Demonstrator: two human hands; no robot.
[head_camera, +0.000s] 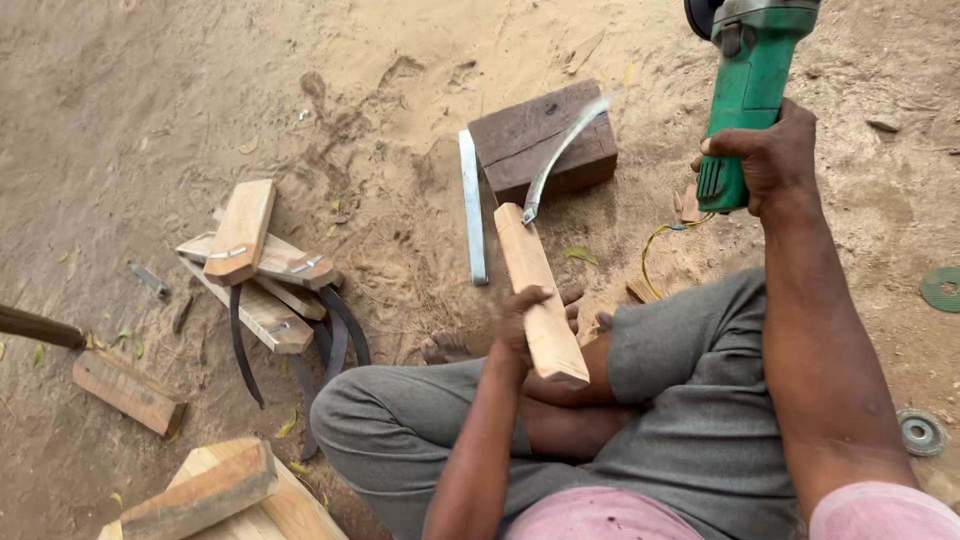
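On the sandy ground between my crossed legs and a dark wooden block (545, 140), I hold the pale wooden handle with a curved metal blade (540, 290) fitted in its far end; the blade's tip rests across that block. My left hand (520, 325) is wrapped tight around the handle near its middle, tilting it away from me. My right hand (765, 160) grips the body of a green angle grinder (750, 80), raised well clear of the blade, its disc mostly out of view at the top edge. A flat grey metal strip (472, 205) lies just beside the block. To my left sits a pile of similar wooden handles with dark blades (265, 275), which I judge finished or waiting; the blade in hand looks bright, so the grinding seems partly done.
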